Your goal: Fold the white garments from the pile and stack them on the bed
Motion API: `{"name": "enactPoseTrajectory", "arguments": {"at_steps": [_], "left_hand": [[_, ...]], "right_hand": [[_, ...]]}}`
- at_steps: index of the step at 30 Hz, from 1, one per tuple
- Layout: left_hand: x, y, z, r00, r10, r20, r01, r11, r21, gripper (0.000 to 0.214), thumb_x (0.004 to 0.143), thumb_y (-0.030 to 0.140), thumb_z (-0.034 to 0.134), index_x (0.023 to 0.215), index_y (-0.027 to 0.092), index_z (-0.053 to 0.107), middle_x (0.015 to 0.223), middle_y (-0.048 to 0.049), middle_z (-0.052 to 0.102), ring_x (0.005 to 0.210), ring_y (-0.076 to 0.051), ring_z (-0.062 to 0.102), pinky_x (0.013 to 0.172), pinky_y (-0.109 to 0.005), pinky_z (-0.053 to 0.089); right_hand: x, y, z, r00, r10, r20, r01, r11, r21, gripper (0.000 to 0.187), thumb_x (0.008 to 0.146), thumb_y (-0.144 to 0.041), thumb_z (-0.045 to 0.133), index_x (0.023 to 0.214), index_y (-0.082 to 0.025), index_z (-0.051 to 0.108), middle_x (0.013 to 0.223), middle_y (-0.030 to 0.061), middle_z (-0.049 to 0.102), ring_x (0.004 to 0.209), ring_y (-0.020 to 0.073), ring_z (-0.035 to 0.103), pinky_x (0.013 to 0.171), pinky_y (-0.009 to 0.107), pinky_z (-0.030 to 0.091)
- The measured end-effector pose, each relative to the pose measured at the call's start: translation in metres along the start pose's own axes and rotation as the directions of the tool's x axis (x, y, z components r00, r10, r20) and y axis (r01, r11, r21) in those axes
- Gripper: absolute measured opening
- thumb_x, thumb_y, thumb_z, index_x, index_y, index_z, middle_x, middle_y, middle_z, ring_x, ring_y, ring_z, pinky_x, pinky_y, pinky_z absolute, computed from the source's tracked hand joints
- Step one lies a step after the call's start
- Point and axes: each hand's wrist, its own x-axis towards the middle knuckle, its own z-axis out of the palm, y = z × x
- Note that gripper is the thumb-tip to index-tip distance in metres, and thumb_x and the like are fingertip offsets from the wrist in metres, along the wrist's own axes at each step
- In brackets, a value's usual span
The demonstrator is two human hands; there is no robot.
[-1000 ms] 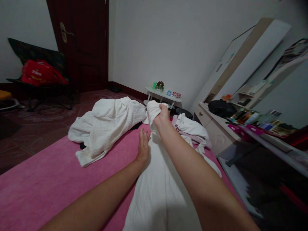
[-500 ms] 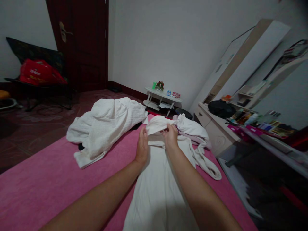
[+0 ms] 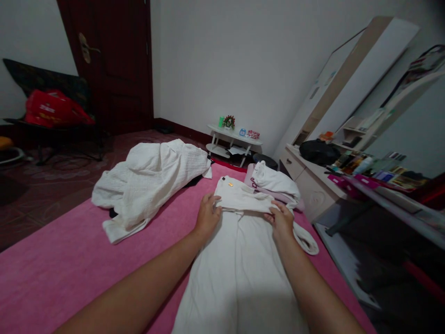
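A long white garment (image 3: 239, 269) lies lengthwise on the pink bed cover, between my forearms. Its far end is folded over into a flat band, and a small dark label and a yellow mark show there. My left hand (image 3: 208, 214) grips the band's left edge between thumb and fingers. At the band's right corner, my right hand (image 3: 283, 219) pinches the cloth. Just right of that hand, a loose sleeve-like piece (image 3: 306, 240) curls on the bed. Which kind of garment it is, I cannot tell.
A crumpled white textured garment (image 3: 153, 181) lies left on the pink bed cover (image 3: 69, 260). Beyond my right hand sits a white and lilac clothing pile (image 3: 274, 181). A cluttered dresser (image 3: 309, 185) stands right; a small white table (image 3: 236, 134) is by the wall.
My right hand has moved right, drawing the folded band wider and flatter. The yellow mark and dark label have come into sight. My left hand now grips the left edge.
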Motion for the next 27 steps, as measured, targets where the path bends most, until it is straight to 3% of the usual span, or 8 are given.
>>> {"name": "enactPoseTrajectory", "arguments": {"at_steps": [3, 7, 13, 17, 20, 24, 27], "left_hand": [[0.000, 0.000, -0.001, 1.000, 0.013, 0.027, -0.014, 0.999, 0.040, 0.030, 0.079, 0.008, 0.055, 0.105, 0.015, 0.066, 0.120, -0.0119, 0.057, 0.118, -0.024, 0.051, 0.104, -0.042, 0.040], [-0.004, 0.007, -0.002, 0.980, 0.140, 0.142, -0.161, 0.976, 0.149, 0.025, 0.081, 0.013, 0.056, 0.102, 0.018, 0.070, 0.122, -0.0111, 0.059, 0.120, -0.026, 0.049, 0.105, -0.043, 0.038], [-0.007, 0.014, -0.003, 0.942, 0.214, 0.260, -0.266, 0.945, 0.188, 0.024, 0.086, 0.022, 0.056, 0.105, 0.019, 0.070, 0.116, -0.0091, 0.066, 0.117, -0.025, 0.053, 0.106, -0.042, 0.037], [-0.006, 0.015, -0.004, 0.951, 0.157, 0.266, -0.200, 0.969, 0.143, 0.030, 0.092, 0.029, 0.048, 0.112, 0.015, 0.066, 0.110, -0.0104, 0.069, 0.105, -0.024, 0.060, 0.097, -0.038, 0.043], [-0.006, 0.019, -0.007, 0.965, 0.058, 0.255, -0.081, 0.994, 0.080, 0.039, 0.095, 0.035, 0.041, 0.123, 0.015, 0.059, 0.108, -0.0116, 0.069, 0.101, -0.023, 0.063, 0.090, -0.036, 0.046], [-0.004, 0.020, -0.010, 0.972, -0.076, 0.223, 0.089, 0.995, -0.052, 0.045, 0.097, 0.043, 0.033, 0.127, 0.016, 0.054, 0.103, -0.0117, 0.070, 0.099, -0.022, 0.065, 0.088, -0.034, 0.047], [-0.002, 0.017, -0.010, 0.973, -0.118, 0.200, 0.146, 0.980, -0.134, 0.049, 0.097, 0.046, 0.030, 0.127, 0.014, 0.052, 0.099, -0.0126, 0.071, 0.098, -0.022, 0.065, 0.090, -0.035, 0.046]], "right_hand": [[0.006, -0.003, -0.008, 0.994, 0.006, -0.109, 0.003, 0.996, 0.088, 0.040, 0.050, -0.014, 0.061, 0.090, -0.017, 0.063, 0.081, -0.0011, 0.063, 0.057, 0.0089, 0.059, 0.046, 0.018, 0.050], [0.017, -0.014, -0.021, 0.973, -0.010, -0.232, 0.041, 0.991, 0.130, 0.046, 0.051, -0.010, 0.056, 0.096, -0.019, 0.060, 0.075, -0.0051, 0.061, 0.052, 0.0055, 0.055, 0.044, 0.013, 0.044], [0.031, -0.068, -0.026, 0.948, -0.002, -0.318, 0.089, 0.961, 0.262, 0.038, 0.061, -0.004, 0.050, 0.094, -0.022, 0.060, 0.080, -0.0051, 0.063, 0.059, 0.0072, 0.060, 0.047, 0.014, 0.046], [0.022, -0.121, -0.012, 0.978, -0.041, -0.203, 0.113, 0.926, 0.361, 0.037, 0.066, -0.002, 0.048, 0.094, -0.023, 0.059, 0.086, -0.0027, 0.067, 0.069, 0.0102, 0.065, 0.057, 0.020, 0.053], [-0.005, -0.162, 0.006, 0.987, -0.153, -0.051, 0.160, 0.890, 0.427, 0.036, 0.069, -0.002, 0.051, 0.094, -0.025, 0.061, 0.090, -0.0031, 0.067, 0.076, 0.0110, 0.066, 0.066, 0.024, 0.056], [-0.067, -0.198, 0.029, 0.930, -0.306, 0.201, 0.195, 0.879, 0.436, 0.029, 0.068, -0.004, 0.056, 0.089, -0.021, 0.066, 0.086, -0.0027, 0.066, 0.074, 0.0088, 0.062, 0.068, 0.019, 0.053], [-0.126, -0.198, 0.036, 0.884, -0.221, 0.412, 0.095, 0.948, 0.305, 0.020, 0.068, -0.013, 0.062, 0.086, -0.019, 0.068, 0.083, -0.0006, 0.066, 0.068, 0.0098, 0.060, 0.061, 0.018, 0.049]]}}
